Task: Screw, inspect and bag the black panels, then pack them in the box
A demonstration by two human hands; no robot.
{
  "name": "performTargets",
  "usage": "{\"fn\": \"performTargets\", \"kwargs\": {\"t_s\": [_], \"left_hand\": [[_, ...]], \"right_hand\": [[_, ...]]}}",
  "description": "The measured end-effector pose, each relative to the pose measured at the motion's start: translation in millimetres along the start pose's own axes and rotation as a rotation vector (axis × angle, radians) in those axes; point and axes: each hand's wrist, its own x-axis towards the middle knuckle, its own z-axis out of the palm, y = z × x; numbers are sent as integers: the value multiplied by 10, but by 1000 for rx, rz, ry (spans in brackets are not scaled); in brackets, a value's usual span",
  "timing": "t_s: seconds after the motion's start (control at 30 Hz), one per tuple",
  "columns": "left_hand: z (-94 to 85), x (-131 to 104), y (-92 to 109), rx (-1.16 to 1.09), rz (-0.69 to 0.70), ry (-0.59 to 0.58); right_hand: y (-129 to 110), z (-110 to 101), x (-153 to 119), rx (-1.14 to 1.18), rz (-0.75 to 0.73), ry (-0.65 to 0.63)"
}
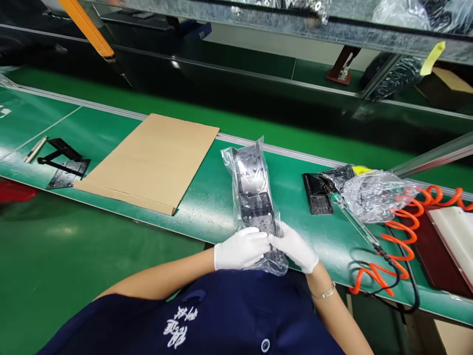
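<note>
A clear plastic bag (231, 170) with a long black part (256, 203) inside lies on the green worktop, its near end reaching the front edge by my body. My left hand (242, 249), in a white glove, is closed on the bag's near end from the left. My right hand (294, 248), gloved too, pinches the same end from the right. The fingertips of both hands meet over the bag. Folds of film hang below my hands, and the gloves partly hide the lower end of the black part.
Left of the bag lies a flat cardboard sheet (151, 160), with a black hinged bracket (64, 160) beyond it. On the right are a black plate-like part (320, 195), a clear-bodied power screwdriver (356, 222), crumpled plastic bags (377, 195) and a coiled orange hose (406, 236). A metal shelf (229, 19) runs overhead.
</note>
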Motion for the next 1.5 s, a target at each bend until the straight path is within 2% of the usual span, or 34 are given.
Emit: {"fn": "performTargets", "kwargs": {"t_s": [0.07,0.13,0.17,0.23,0.3,0.33,0.37,0.43,0.5,0.57,0.63,0.7,0.73,0.77,0.83,0.93,1.03,1.13,1.27,1.37,1.5], "left_hand": [[-44,-107,-67,-16,53,96],[-171,-152,-205,-12,5,274],[-250,-147,-290,-14,-98,390],[-413,-80,-461,-86,-433,636],[-559,55,-583,-383,-738,814],[-619,141,-612,-599,-807,849],[-665,232,-617,-830,-824,835],[-716,405,-562,-1225,-793,722],[-715,531,-459,-1441,-799,661],[-682,593,-358,-1546,-806,685],[-642,604,-286,-1563,-783,725],[-618,596,-241,-1536,-755,734],[-614,595,-225,-1519,-738,727],[-616,600,-209,-1505,-717,712],[-628,627,-178,-1474,-671,668],[-640,674,-140,-1407,-631,641],[-627,668,-136,-1380,-630,671],[-618,610,-163,-1390,-644,674],[-645,559,-204,-1430,-668,646],[-668,566,-229,-1470,-694,622],[-667,584,-255,-1534,-710,577]], "right_hand": [[65,108,-58,134,-4,3],[82,156,-120,187,21,52],[73,157,-153,200,38,62],[37,128,-224,195,69,66],[1,93,-298,179,75,65],[-7,85,-330,173,63,64],[-5,83,-357,168,46,64],[33,84,-388,150,31,64],[97,55,-401,102,42,56],[139,-38,-417,18,-29,129],[103,-180,-451,-127,-266,368],[-45,-303,-494,-386,-600,660],[-159,-334,-509,-549,-747,764],[-292,-338,-513,-719,-858,821],[-578,-264,-483,-984,-983,843],[-924,-50,-361,-1174,-1001,837],[-1053,71,-243,-1255,-952,873],[-994,1,-216,-1264,-906,940],[-797,-147,-324,-1176,-867,945],[-677,-96,-429,-1147,-865,893],[-594,92,-450,-1206,-913,733]]}}
